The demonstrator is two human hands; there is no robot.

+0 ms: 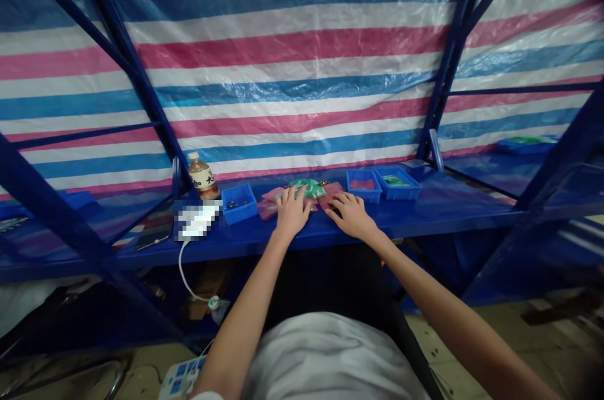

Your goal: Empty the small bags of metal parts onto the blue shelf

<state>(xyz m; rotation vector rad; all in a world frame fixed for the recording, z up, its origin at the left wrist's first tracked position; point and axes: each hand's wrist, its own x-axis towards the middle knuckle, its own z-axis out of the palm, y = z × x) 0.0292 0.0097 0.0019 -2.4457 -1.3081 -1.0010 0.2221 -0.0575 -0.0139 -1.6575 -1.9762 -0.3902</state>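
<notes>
My left hand (293, 211) lies palm down on a heap of small things, its fingers apart and stretched forward. Under and ahead of it are green pieces (311, 187) that look like small plastic packets or boards; their exact kind cannot be made out. Pink plastic bags (268, 204) spread out on both sides of the heap. Palm down on the right-hand part of the pink plastic rests my right hand (352, 214), fingers loosely spread. Neither hand is closed round anything. What lies under the palms is hidden.
On the blue shelf (325, 235) stand a bin (238, 204) with small dark parts, a bin (363, 186) with pink pieces and a bin (397, 183) with green ones. A drink bottle (204, 177) and a phone (155, 231) are left. Blue posts (446, 66) frame the shelf.
</notes>
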